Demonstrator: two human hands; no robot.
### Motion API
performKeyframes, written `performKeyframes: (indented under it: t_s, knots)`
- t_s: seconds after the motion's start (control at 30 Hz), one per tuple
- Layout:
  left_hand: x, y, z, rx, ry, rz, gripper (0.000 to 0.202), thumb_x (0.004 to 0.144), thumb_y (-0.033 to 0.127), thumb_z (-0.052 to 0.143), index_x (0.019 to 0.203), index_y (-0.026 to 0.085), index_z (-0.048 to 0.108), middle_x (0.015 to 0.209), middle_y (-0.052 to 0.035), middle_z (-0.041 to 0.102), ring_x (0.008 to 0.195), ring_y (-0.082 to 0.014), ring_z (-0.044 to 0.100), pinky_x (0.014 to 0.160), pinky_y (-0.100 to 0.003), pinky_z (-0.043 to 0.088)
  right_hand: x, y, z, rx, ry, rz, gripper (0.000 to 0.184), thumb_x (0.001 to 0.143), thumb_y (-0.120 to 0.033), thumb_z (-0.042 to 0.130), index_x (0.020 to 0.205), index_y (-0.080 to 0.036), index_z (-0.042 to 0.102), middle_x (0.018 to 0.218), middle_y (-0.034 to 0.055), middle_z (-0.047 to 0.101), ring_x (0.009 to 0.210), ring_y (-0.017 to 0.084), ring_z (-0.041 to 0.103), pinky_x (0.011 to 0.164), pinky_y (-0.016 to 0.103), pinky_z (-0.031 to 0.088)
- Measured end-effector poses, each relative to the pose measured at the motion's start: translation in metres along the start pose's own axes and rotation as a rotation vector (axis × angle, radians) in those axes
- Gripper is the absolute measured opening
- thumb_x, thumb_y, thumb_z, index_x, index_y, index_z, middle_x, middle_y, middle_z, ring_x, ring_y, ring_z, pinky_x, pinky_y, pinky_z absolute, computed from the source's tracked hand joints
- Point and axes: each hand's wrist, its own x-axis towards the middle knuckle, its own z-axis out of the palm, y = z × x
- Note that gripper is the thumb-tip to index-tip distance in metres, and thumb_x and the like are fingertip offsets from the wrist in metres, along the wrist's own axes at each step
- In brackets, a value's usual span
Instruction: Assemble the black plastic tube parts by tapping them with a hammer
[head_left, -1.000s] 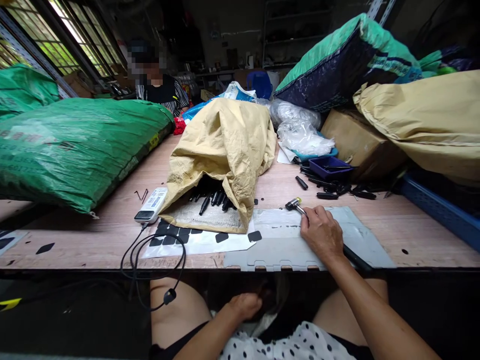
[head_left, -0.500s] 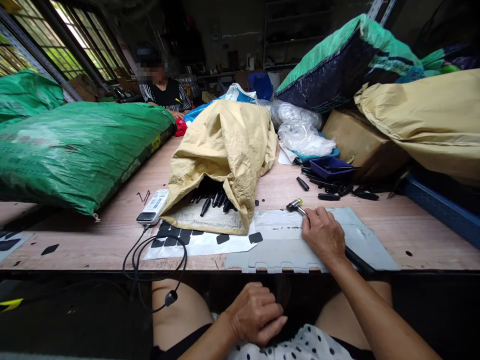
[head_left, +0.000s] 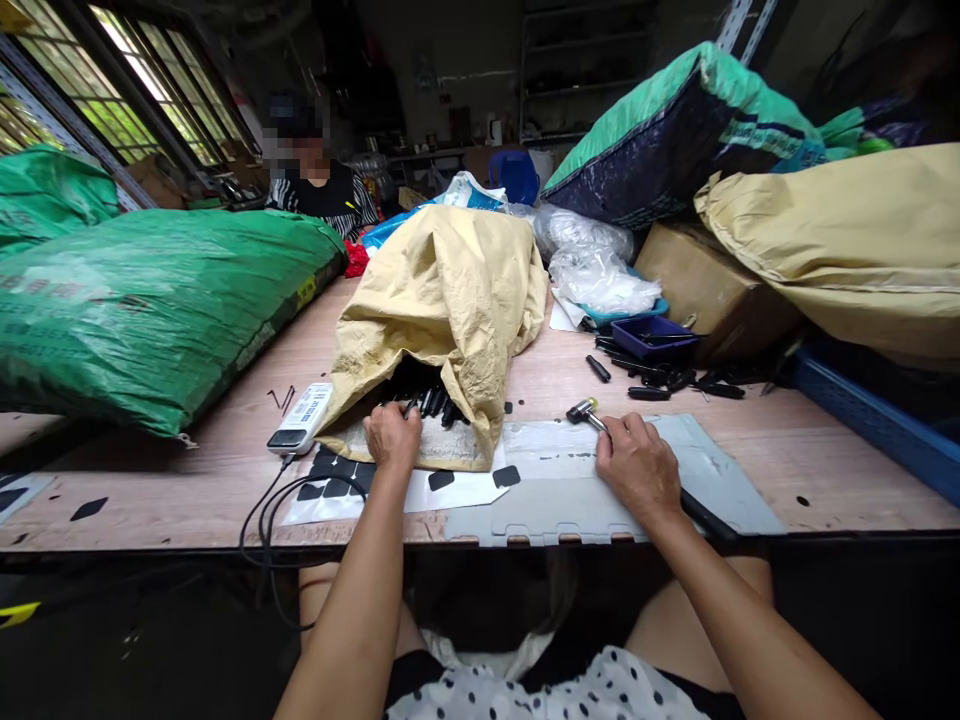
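Note:
My left hand (head_left: 392,436) is at the mouth of the tan sack (head_left: 450,290), its fingers closed on the end of a black pen-like piece (head_left: 409,408). More slim black pieces (head_left: 435,402) lie deeper in the opening, partly in shadow. My right hand (head_left: 641,468) rests on the grey mat (head_left: 551,500), wrapped round the shaft of a small hammer (head_left: 583,410). The hammer's head points up and left, and its black grip sticks out behind my wrist. A white sheet with black rounded patches (head_left: 442,481) lies under the sack's front edge.
A white device (head_left: 301,418) with a black cable sits left of the sack. A big green sack (head_left: 165,310) fills the left side. Loose black pieces surround a purple tray (head_left: 652,338) at right, near a blue basket (head_left: 874,420). A person (head_left: 319,190) sits across the table.
My left hand has risen from my lap to the sack's mouth and closed on a black piece there. My right hand keeps hold of the hammer on the mat.

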Motion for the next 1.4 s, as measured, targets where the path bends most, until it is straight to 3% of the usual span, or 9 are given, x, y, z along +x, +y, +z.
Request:
performKeyframes:
  t_s: [0.07,0.17,0.27,0.4,0.47,0.67,0.9,1.1,1.4]
  knots:
    - [-0.006,-0.007,0.001,-0.013,-0.028,-0.002,0.023,0.089,0.034,0.063,0.097,0.015,0.073,0.102,-0.0167,0.066,0.107,-0.0363,0.058,0.094,-0.047,0.048,0.0,0.0,0.0,0.001,-0.002,0.005,0.022,0.095,-0.024,0.053,0.109,-0.018,0.069,0.097,0.0082,0.061,0.088,0.021,0.051,0.069,0.033,0.031]
    - [-0.031,-0.007,-0.009,-0.142,0.145,0.055,0.023,0.093,0.036,0.06,0.101,0.016,0.068,0.102,-0.0134,0.065,0.104,-0.0317,0.059,0.095,-0.045,0.048,0.0,0.0,0.0,-0.004,-0.008,0.008,0.022,0.095,-0.024,0.053,0.109,-0.018,0.069,0.097,0.0084,0.061,0.088,0.021,0.051,0.069,0.033,0.031]
    - [-0.072,0.008,-0.024,-0.381,0.26,0.293,0.023,0.098,0.038,0.057,0.109,0.019,0.063,0.101,-0.0087,0.064,0.097,-0.0252,0.06,0.09,-0.04,0.051,0.0,0.0,0.0,-0.009,-0.005,0.003,0.023,0.096,-0.025,0.052,0.109,-0.018,0.069,0.097,0.0083,0.061,0.089,0.021,0.052,0.069,0.033,0.031]
    - [-0.126,0.046,-0.028,-0.569,-0.048,0.764,0.016,0.099,0.031,0.06,0.112,0.022,0.062,0.104,-0.006,0.066,0.097,-0.0211,0.061,0.086,-0.035,0.053,0.0,0.001,0.001,-0.018,0.001,0.005,0.024,0.097,-0.025,0.051,0.11,-0.018,0.069,0.097,0.008,0.061,0.088,0.021,0.052,0.069,0.033,0.03]
    - [-0.142,0.063,-0.02,-0.507,-0.212,0.867,0.014,0.097,0.029,0.063,0.109,0.023,0.064,0.103,-0.0059,0.066,0.097,-0.0222,0.061,0.087,-0.037,0.052,0.0,0.0,0.001,-0.02,-0.001,0.008,0.024,0.097,-0.026,0.051,0.11,-0.018,0.069,0.098,0.0081,0.061,0.088,0.021,0.052,0.07,0.033,0.03]
    - [-0.144,0.077,0.013,-0.379,-0.442,0.814,0.016,0.089,0.026,0.074,0.104,0.022,0.068,0.103,-0.0052,0.066,0.098,-0.0243,0.058,0.091,-0.04,0.049,-0.001,-0.002,-0.003,-0.007,-0.028,0.018,0.024,0.098,-0.025,0.051,0.111,-0.019,0.069,0.099,0.0084,0.062,0.09,0.021,0.054,0.071,0.033,0.031]
    - [-0.139,0.073,0.019,-0.49,-0.524,0.711,0.017,0.086,0.025,0.077,0.101,0.022,0.069,0.102,-0.004,0.063,0.101,-0.023,0.056,0.092,-0.037,0.047,0.004,0.003,-0.007,0.033,-0.106,0.009,0.026,0.099,-0.025,0.049,0.114,-0.019,0.069,0.101,0.0086,0.064,0.093,0.021,0.057,0.072,0.032,0.036]
    - [-0.137,0.073,0.02,-0.564,-0.543,0.679,0.015,0.087,0.026,0.075,0.102,0.022,0.073,0.098,-0.0037,0.061,0.099,-0.0219,0.057,0.09,-0.036,0.047,-0.004,0.009,-0.037,0.403,-0.046,0.093,0.033,0.1,-0.03,0.047,0.125,-0.023,0.068,0.105,0.0063,0.069,0.095,0.02,0.065,0.077,0.03,0.046]
    - [-0.137,0.074,0.02,-0.596,-0.535,0.664,0.018,0.086,0.024,0.075,0.104,0.023,0.076,0.095,-0.0034,0.06,0.097,-0.0213,0.057,0.091,-0.036,0.048,-0.055,-0.014,-0.065,0.805,-0.062,-0.051,0.037,0.102,-0.03,0.046,0.135,-0.025,0.062,0.116,0.0079,0.071,0.11,0.02,0.067,0.097,0.034,0.053]
